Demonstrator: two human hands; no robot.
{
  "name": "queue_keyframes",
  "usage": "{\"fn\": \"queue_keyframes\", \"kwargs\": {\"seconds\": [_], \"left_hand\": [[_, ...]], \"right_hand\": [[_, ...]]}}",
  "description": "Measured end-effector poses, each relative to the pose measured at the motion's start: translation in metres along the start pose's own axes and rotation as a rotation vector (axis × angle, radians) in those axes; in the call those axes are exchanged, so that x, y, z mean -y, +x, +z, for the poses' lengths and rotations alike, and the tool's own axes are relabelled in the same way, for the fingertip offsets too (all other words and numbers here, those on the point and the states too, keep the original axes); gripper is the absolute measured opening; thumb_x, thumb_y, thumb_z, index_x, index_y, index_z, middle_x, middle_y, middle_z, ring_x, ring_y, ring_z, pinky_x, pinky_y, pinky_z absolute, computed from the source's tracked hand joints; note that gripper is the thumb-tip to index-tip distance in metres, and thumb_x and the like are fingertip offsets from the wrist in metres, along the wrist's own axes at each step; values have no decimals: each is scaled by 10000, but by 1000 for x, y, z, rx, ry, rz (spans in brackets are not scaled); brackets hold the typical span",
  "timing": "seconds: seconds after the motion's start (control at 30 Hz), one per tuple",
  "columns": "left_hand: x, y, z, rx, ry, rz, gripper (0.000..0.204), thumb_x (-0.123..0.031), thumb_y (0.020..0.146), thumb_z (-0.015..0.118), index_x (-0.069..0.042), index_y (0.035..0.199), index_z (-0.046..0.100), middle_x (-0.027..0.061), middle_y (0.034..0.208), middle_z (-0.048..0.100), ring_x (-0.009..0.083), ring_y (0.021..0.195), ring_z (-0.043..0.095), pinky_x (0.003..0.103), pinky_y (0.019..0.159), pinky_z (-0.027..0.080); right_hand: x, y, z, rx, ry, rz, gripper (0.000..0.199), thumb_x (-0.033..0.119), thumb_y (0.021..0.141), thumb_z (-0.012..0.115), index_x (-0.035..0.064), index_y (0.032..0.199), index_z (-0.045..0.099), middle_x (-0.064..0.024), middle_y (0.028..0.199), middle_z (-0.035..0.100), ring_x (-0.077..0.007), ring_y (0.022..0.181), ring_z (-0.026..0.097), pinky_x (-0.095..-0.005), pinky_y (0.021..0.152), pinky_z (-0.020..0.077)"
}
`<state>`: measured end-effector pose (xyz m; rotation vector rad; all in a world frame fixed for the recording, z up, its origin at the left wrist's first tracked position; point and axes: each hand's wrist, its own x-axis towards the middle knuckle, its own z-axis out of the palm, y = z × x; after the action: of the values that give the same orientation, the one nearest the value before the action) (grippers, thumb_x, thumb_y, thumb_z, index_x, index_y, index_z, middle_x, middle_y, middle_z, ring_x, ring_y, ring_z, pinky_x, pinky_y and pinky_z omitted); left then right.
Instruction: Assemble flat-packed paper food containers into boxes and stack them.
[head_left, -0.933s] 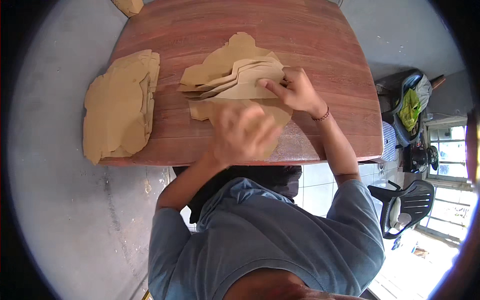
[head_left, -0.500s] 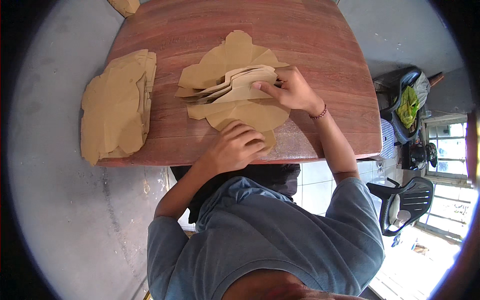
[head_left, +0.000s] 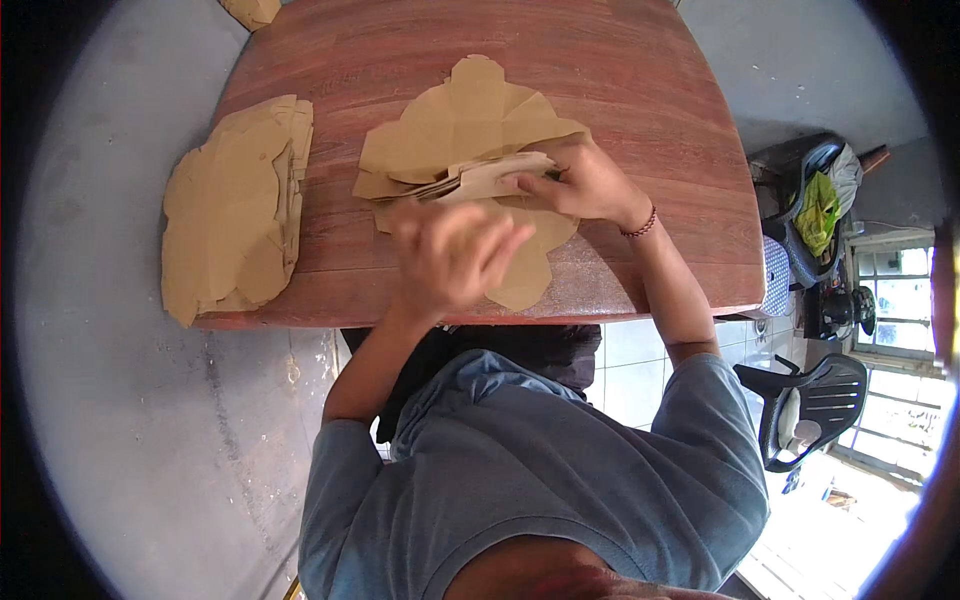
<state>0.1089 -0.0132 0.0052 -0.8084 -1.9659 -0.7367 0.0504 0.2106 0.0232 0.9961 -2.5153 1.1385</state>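
A flat brown cardboard cut-out (head_left: 470,120) with folded flaps lies in the middle of the reddish wooden table (head_left: 650,90). My right hand (head_left: 585,185) presses down on its folded middle flaps, fingers pinching the fold. My left hand (head_left: 450,255) hovers blurred over the near part of the cut-out, fingers loosely spread; whether it touches the cardboard is unclear.
A stack of the same brown cut-outs (head_left: 235,210) sits at the table's left edge, overhanging it. Another brown piece (head_left: 250,10) shows at the far left corner. To the right stand a dark plastic chair (head_left: 810,405) and a bag with green cloth (head_left: 820,210).
My left hand rose from the table's near edge to over the cut-out. My right hand shifted slightly left along the fold, and the flaps are folded flatter.
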Motion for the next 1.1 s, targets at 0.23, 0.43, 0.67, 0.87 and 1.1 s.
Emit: {"fn": "queue_keyframes", "kwargs": {"seconds": [0.23,0.43,0.67,0.87,1.1], "left_hand": [[-3,-36,-2,643,-240,99,456,-377,748,853,-130,1089,680,41,1193,632,274,1194,586,509,1041,450],[-3,-45,4,736,-264,85,469,-311,727,819,-122,1127,664,62,1210,632,285,1195,615,478,1043,499],[-16,-27,7,907,-94,265,436,-191,773,729,-99,1188,630,90,1176,627,276,1131,653,425,862,597],[-19,-21,7,837,-105,335,446,-134,800,676,-81,1240,627,99,1158,658,271,1071,694,376,712,629],[12,-8,3,734,-303,255,325,-143,819,648,-97,1138,692,61,1008,726,227,818,748,359,668,614]], "right_hand": [[1,-1,-2,52,-14,98,334,212,867,803,-20,1093,723,-210,874,729,-328,705,697,-378,636,537],[6,1,-1,7,11,82,341,223,866,809,3,1114,729,-200,917,739,-327,733,707,-380,663,551],[7,3,0,17,36,52,336,232,868,804,12,1112,734,-201,899,738,-333,724,707,-384,655,547],[7,2,-3,69,-24,95,306,227,873,796,12,1085,750,-199,916,743,-346,790,720,-391,695,561],[8,3,-4,55,7,47,271,214,877,791,23,1068,771,-191,961,752,-359,854,726,-390,758,570]]}}
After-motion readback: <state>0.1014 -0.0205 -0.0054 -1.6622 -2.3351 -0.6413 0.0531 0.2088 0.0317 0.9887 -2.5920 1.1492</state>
